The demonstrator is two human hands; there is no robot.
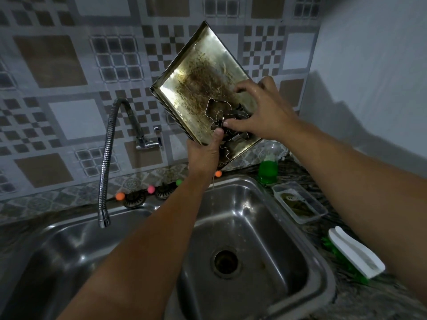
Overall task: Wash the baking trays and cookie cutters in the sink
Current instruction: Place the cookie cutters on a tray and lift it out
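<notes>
With the stained baking tray (196, 88) tilted above the sink (265, 227), the left hand (203, 153) gripped its lower edge while the right hand (261, 114) pinched the cookie cutters (219, 109), likely clearing them off next before scrubbing.

Both hands, left (203, 153) and right (265, 112), hold a tilted baking tray (196, 84) with cookie cutters (219, 112) above the sink (242, 218).

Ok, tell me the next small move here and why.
Probably lift the cookie cutters off the tilted tray with the right hand and set them in the sink; they crowd its low end, near the left hand.
</notes>
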